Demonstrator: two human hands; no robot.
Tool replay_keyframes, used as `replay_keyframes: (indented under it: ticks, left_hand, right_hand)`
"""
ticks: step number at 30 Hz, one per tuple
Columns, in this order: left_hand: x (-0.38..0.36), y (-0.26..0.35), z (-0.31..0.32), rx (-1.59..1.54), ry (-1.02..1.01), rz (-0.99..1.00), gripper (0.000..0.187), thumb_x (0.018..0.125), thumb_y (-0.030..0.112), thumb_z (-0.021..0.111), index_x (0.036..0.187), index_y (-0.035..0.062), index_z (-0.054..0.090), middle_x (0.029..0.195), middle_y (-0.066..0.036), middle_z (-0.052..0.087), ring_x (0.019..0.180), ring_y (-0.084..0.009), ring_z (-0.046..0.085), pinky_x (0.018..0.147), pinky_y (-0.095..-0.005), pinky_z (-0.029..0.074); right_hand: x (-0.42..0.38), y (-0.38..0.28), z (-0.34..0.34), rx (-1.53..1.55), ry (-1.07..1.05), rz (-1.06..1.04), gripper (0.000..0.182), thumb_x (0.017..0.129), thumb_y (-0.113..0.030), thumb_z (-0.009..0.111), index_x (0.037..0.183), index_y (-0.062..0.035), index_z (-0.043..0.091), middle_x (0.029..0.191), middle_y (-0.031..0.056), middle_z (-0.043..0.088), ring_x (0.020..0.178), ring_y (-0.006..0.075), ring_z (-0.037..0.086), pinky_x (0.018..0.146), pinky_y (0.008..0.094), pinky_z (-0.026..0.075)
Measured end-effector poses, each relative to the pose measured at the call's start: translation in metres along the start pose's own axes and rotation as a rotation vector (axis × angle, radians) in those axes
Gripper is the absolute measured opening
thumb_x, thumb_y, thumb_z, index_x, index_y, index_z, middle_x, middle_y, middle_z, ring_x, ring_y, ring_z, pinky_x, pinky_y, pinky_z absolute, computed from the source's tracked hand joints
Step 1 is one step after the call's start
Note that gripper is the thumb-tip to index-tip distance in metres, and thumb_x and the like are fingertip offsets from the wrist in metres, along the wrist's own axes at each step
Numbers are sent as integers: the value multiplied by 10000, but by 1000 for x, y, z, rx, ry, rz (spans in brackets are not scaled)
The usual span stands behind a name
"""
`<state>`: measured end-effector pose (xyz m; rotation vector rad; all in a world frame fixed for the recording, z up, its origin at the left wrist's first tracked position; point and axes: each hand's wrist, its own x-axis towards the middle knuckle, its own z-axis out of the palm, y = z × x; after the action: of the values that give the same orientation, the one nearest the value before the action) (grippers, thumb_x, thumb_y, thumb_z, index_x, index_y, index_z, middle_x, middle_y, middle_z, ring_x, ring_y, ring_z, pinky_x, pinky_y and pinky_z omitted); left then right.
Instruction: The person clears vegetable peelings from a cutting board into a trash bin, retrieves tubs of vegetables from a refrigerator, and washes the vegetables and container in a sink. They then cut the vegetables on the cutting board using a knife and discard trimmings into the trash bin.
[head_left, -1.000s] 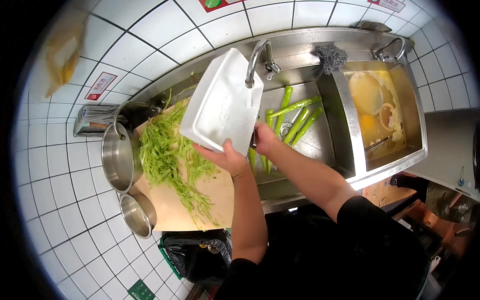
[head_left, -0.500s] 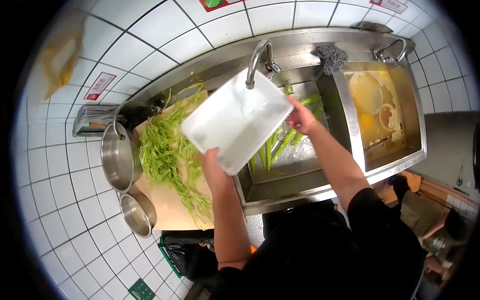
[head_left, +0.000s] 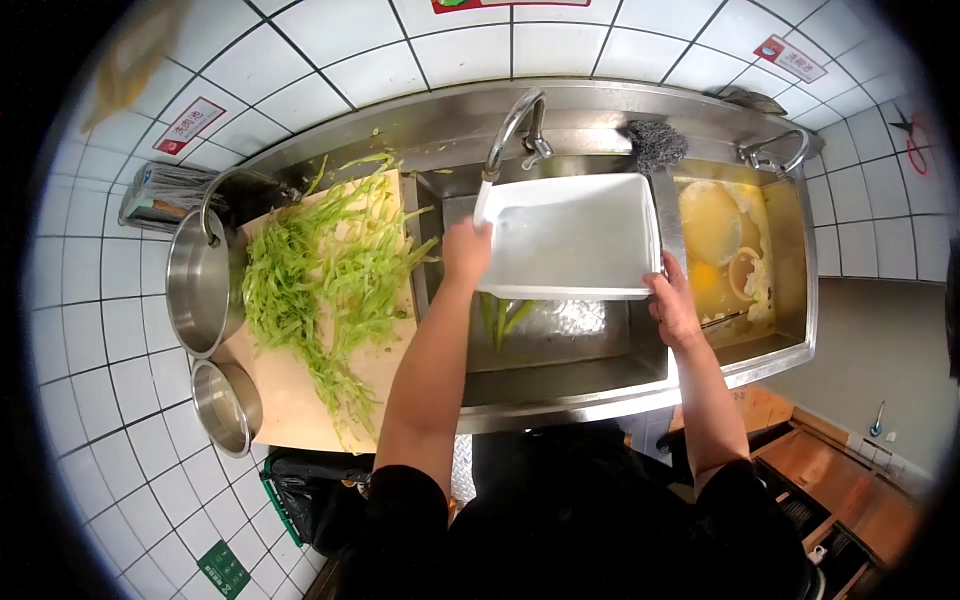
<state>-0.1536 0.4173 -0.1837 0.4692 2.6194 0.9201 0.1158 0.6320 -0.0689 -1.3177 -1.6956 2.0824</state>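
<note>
Fingers of the left hand point(head_left: 467, 255) and right hand point(head_left: 677, 310) are gripping the white, rectangular, seemingly plastic tub point(head_left: 570, 240) above the grey steel sink point(head_left: 570, 385); any slackening hold would be risking its fall onto the slender green peppers point(head_left: 500, 325).

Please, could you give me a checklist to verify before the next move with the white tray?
1. Left hand gripping white tray: ok.
2. Right hand at the tray's near right corner: ok.
3. No vegetables inside the tray: ok.
4. Green peppers fully visible in the middle basin: not ok, tray hides part.
5. Shredded greens all within cutting board: not ok, strands overhang.
6. Faucet turned off: cannot tell.
</note>
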Motion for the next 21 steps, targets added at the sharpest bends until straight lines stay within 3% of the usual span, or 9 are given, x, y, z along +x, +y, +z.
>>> replay_keyframes:
  ticks: [3, 5, 7, 8, 10, 12, 14, 19, 21]
  left_hand:
    - [45, 7, 13, 166, 34, 284, 360, 878, 274, 671, 1107, -3, 683, 953, -221, 704, 903, -334, 687, 813, -394, 516]
    - [53, 3, 14, -6, -58, 283, 361, 888, 243, 675, 1159, 5, 657, 1013, -174, 708, 958, -283, 675, 850, -372, 500]
    - [39, 31, -25, -405, -244, 3, 379, 898, 209, 683, 1220, 15, 628, 1073, -113, 705, 1018, -226, 653, 898, -352, 483]
    - [24, 35, -37, -655, -260, -63, 486, 911, 227, 654, 1332, 0, 567, 1231, -125, 662, 1096, -223, 622, 978, -332, 448]
    - [-6, 31, -53, -723, -28, -25, 534, 923, 251, 651, 1361, -24, 519, 1261, -113, 636, 1136, -227, 601, 1005, -338, 430]
    - [-38, 25, -62, -547, 268, -254, 536, 924, 276, 654, 1350, -22, 522, 1236, -127, 626, 1155, -219, 582, 999, -339, 436]
    - [-63, -4, -76, -1203, -3, -410, 539, 910, 317, 670, 1317, -10, 538, 1230, -130, 620, 1158, -235, 579, 976, -357, 459]
    - [-102, -24, -104, -1102, -169, -593, 513, 864, 303, 636, 1276, 7, 558, 1194, -131, 634, 1099, -266, 614, 900, -387, 504]
    - [-112, -32, -111, -1140, -132, -595, 493, 833, 268, 609, 1247, 4, 568, 1170, -128, 637, 1062, -269, 629, 858, -393, 520]
  right_hand:
    - [8, 29, -11, 52, 20, 131, 792, 817, -259, 620, 1515, -46, 313, 902, 21, 535, 631, 85, 436, 468, 220, 302]
    - [7, 41, -8, 107, -3, 221, 791, 812, -267, 612, 1522, -84, 315, 867, 9, 516, 615, 92, 421, 463, 224, 292]
    - [15, 65, -8, 292, -54, 288, 792, 809, -251, 605, 1533, -128, 307, 941, 19, 518, 638, 103, 418, 466, 234, 284]
    - [18, 70, -2, 323, -54, 291, 789, 810, -243, 602, 1534, -129, 307, 967, 23, 518, 647, 104, 419, 470, 233, 282]
    - [22, 81, 10, 380, -80, 299, 788, 813, -225, 597, 1539, -139, 304, 1069, 37, 515, 688, 102, 426, 488, 223, 278]
    - [29, 90, 18, 392, -178, 280, 766, 819, -202, 592, 1535, -143, 328, 1034, 16, 532, 680, 95, 419, 503, 211, 279]
    - [40, 99, 26, 403, -264, 281, 751, 825, -192, 588, 1532, -141, 339, 1011, 5, 540, 675, 91, 421, 501, 208, 278]
    - [56, 96, 34, 289, -438, 304, 731, 841, -210, 592, 1528, -133, 351, 1012, 9, 559, 699, 81, 458, 494, 197, 278]
    - [65, 88, 45, 249, -417, 326, 692, 899, -366, 628, 1495, -103, 396, 1041, 27, 575, 714, 83, 478, 485, 201, 287]
